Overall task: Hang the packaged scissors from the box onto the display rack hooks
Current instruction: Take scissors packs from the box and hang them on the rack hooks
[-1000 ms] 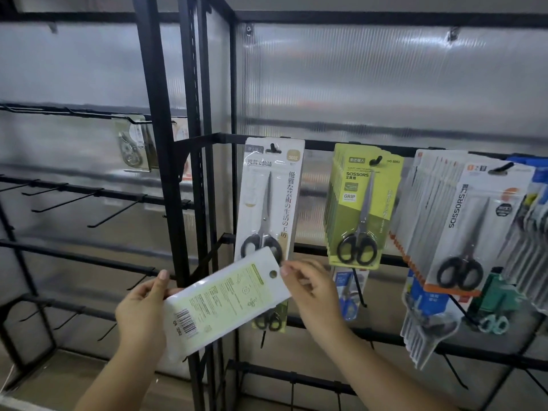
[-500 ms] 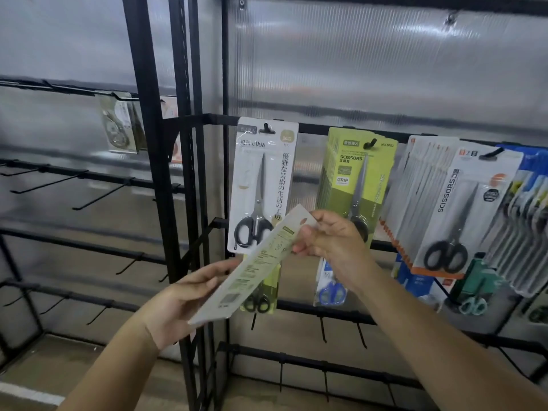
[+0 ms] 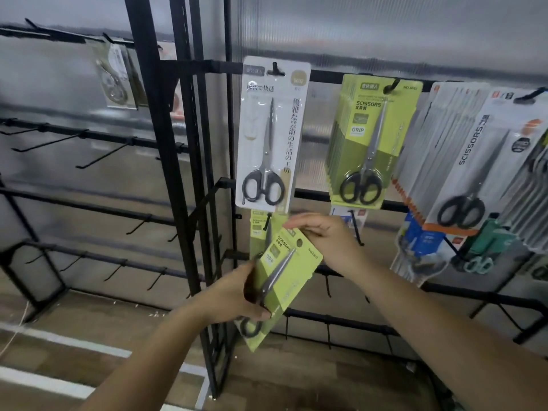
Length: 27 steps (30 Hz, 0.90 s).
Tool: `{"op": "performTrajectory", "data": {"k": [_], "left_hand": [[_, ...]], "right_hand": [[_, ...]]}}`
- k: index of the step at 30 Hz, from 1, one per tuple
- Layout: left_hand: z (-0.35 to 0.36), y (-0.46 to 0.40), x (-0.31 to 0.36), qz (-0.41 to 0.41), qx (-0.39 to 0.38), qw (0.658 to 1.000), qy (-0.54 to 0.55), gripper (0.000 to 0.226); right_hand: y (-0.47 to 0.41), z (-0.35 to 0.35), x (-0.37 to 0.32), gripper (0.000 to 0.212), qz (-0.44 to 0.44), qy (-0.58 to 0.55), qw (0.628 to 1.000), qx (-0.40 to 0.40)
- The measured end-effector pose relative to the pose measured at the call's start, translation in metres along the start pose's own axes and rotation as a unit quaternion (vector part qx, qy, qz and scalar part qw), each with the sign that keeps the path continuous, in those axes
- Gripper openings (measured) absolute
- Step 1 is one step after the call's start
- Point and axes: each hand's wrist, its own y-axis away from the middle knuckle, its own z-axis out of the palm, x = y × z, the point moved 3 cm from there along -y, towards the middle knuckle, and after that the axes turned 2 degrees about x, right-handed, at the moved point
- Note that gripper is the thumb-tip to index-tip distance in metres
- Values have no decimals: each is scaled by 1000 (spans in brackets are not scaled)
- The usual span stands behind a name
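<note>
Nearest to the camera, two bare forearms are reaching up and forward toward a black display rack (image 3: 166, 149). The left hand (image 3: 234, 298) is gripping a green scissors package (image 3: 281, 280) at its lower part, with the thumb lying over the front and the other fingers curled behind the card. The package is tilting, its top leaning to the right, and its printed front with the word SCISSORS is facing the camera. The right hand (image 3: 329, 241) is holding the upper edge of the same package, its fingers pressed together and bent down over the top of the card near the hang hole. Just behind the package, another green package (image 3: 258, 229) is hanging on a lower hook, partly hidden. Above it, a white scissors package (image 3: 271, 134) with black handles is hanging upright on a black hook (image 3: 275, 68). To the right, a stack of green scissors packages (image 3: 370, 143) is hanging on the next hook, and further right a row of white and orange scissors packages (image 3: 465, 161) is hanging tilted. On the left side, bare hooks (image 3: 100, 157) are sticking out from the bars. Behind everything, a translucent ribbed wall panel (image 3: 385, 34) is standing.
</note>
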Motion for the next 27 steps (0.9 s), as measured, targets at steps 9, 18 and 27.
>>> {"op": "performTrajectory", "data": {"k": [9, 18, 27], "left_hand": [[20, -11, -38, -11, 94, 991, -98, 80], [9, -24, -31, -105, 228, 964, -88, 71], [21, -31, -32, -175, 206, 946, -180, 97]], "right_hand": [[14, -2, 33, 65, 5, 285, 954, -96], [15, -10, 68, 68, 26, 326, 944, -54], [39, -31, 77, 54, 59, 324, 944, -38]]}}
